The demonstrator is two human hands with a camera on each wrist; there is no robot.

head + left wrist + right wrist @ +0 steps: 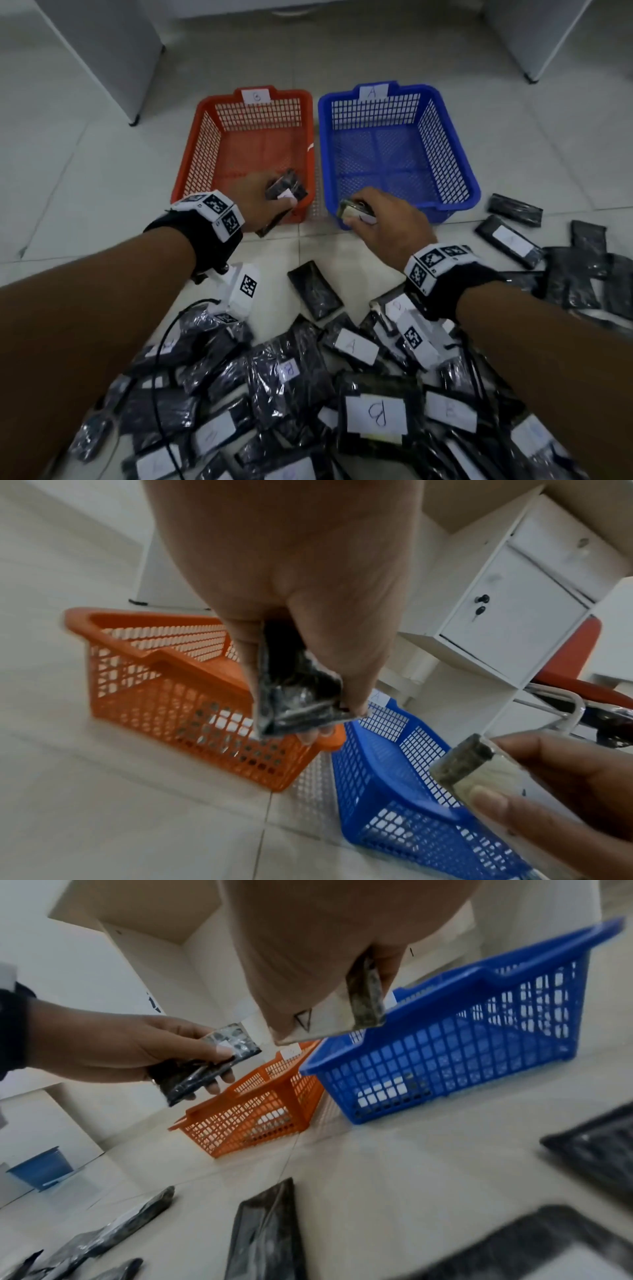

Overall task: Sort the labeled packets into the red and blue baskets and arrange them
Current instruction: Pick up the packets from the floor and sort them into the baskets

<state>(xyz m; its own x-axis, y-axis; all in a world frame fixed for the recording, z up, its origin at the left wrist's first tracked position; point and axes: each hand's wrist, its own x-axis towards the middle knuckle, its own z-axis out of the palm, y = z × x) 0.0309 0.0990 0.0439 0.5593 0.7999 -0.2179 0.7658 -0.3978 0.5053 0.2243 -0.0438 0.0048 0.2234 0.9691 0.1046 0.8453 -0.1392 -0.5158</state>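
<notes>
The red basket tagged B and the blue basket tagged A stand side by side on the tiled floor. My left hand grips a dark packet over the red basket's near right corner; the same packet hangs from its fingers in the left wrist view. My right hand pinches another packet with a white label at the blue basket's near left corner, seen also as the packet in the right wrist view. A heap of labeled packets lies in front of me.
More dark packets lie scattered on the floor at the right. White cabinet legs stand behind the baskets at the left and right. Cables run over the heap. A small blue bin sits far left.
</notes>
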